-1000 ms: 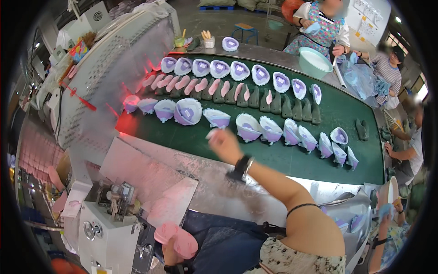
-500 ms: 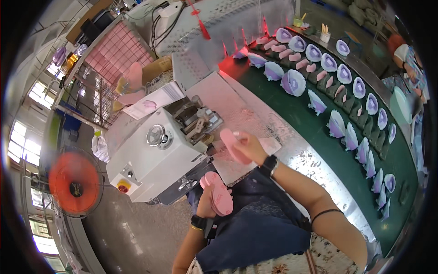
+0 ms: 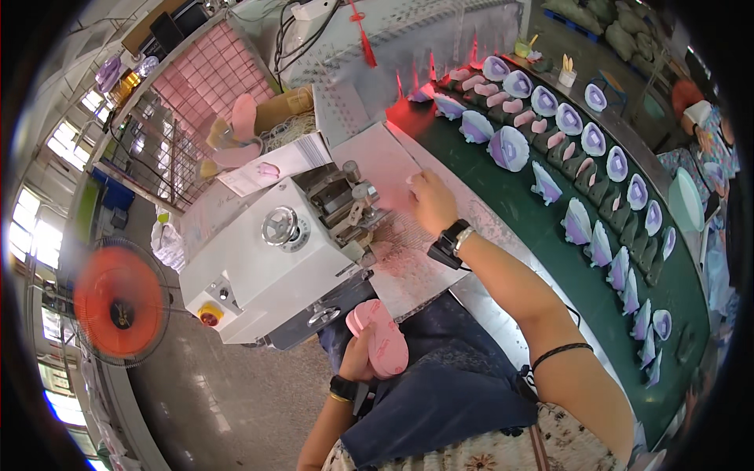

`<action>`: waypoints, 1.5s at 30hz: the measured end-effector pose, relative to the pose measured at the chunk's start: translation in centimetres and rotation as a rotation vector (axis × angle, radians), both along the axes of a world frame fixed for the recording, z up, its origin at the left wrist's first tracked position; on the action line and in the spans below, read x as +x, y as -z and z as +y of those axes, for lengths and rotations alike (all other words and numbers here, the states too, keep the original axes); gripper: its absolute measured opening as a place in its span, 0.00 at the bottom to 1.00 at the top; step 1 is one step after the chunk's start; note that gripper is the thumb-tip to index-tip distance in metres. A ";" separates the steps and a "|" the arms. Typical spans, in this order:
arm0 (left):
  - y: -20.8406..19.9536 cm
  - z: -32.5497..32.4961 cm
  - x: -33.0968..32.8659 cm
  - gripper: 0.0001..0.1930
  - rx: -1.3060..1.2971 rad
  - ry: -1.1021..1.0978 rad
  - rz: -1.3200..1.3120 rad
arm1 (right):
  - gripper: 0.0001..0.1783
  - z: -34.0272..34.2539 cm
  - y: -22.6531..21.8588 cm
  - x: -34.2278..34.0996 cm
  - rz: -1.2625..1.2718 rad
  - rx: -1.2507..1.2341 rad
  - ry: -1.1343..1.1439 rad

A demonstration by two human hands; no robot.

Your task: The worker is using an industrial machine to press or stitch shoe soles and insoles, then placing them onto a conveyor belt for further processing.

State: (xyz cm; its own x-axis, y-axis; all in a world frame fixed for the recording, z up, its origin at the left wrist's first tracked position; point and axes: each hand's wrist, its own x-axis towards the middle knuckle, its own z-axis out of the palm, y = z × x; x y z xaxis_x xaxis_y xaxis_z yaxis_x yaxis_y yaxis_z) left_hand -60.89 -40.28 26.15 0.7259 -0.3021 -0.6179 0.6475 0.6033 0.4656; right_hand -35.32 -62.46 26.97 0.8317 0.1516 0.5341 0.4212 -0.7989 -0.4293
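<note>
My left hand (image 3: 359, 357) is wrapped round the near-left side of a small stack of pink insoles (image 3: 386, 343), held above my dark blue apron. Farther off, my right hand (image 3: 433, 202) is closed at the right of the grey machine's metal roller head (image 3: 357, 206). A single pink insole (image 3: 398, 198), smeared by motion, reaches from its fingertips toward that head. Its exact outline is hard to make out against the pink-dusted metal plate (image 3: 404, 286) below. The grey machine (image 3: 267, 255) has a round hand dial on its sloping top.
To the right, a green conveyor belt (image 3: 542, 224) carries rows of purple-white shoe uppers, pink pieces and dark moulds. An orange fan (image 3: 119, 302) stands at the left. Behind the machine are a cardboard box (image 3: 283, 110) and a wire rack (image 3: 208, 74). Another person (image 3: 699, 133) is at far right.
My right hand has moved away from me with its insole, from over the near plate to beside the roller head. My left hand keeps the stack in nearly the same place.
</note>
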 end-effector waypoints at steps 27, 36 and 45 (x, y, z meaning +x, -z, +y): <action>-1.0 -6.8 0.7 0.23 0.028 0.139 0.039 | 0.17 -51.8 5.5 -8.6 0.278 0.325 1.194; -0.8 -6.3 0.6 0.16 0.163 0.106 0.042 | 0.08 -25.1 2.0 -5.4 0.199 0.800 0.188; -4.4 -7.5 3.1 0.16 0.293 -0.044 -0.204 | 0.15 -2.0 -3.8 -19.5 0.766 0.454 -0.295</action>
State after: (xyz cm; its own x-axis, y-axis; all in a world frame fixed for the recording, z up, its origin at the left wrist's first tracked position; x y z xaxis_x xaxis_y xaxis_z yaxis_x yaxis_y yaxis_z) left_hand -57.80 -47.77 30.52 0.8519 -0.0987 -0.5144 0.4992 0.4502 0.7403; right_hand -54.87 -64.45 30.80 0.9423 0.3241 -0.0834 0.0536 -0.3923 -0.9183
